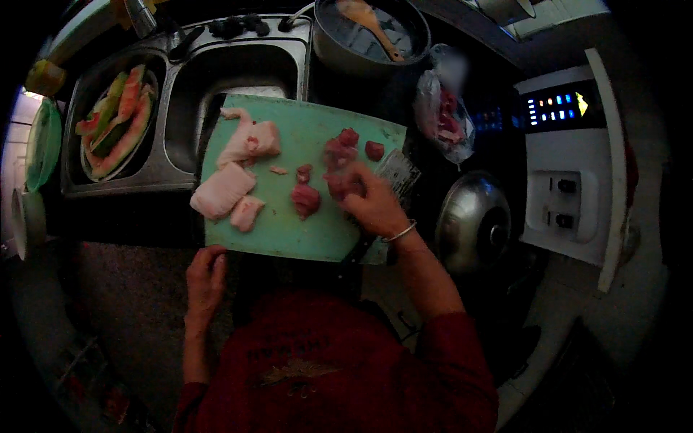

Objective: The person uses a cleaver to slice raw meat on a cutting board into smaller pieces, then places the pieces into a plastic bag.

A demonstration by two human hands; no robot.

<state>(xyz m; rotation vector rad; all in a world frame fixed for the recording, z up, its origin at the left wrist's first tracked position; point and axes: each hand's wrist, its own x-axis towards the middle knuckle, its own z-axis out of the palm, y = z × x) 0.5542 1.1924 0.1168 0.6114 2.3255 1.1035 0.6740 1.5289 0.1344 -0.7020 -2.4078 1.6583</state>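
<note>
At the near left corner of the smooth green cutting board (281,242), the left hand (206,278) curls its fingers; whether they pinch the edge I cannot tell. On the board's right half, the right hand (372,202) bends over moist, lumpy red meat (340,153); its pinch is hidden. That meat's long axis runs from near to far across the board. On the board's left half lie pale, blocky meat pieces (222,190), the farthest narrowing to a strip pointing left. Past the board's far left sits a steel sink (169,90).
</note>
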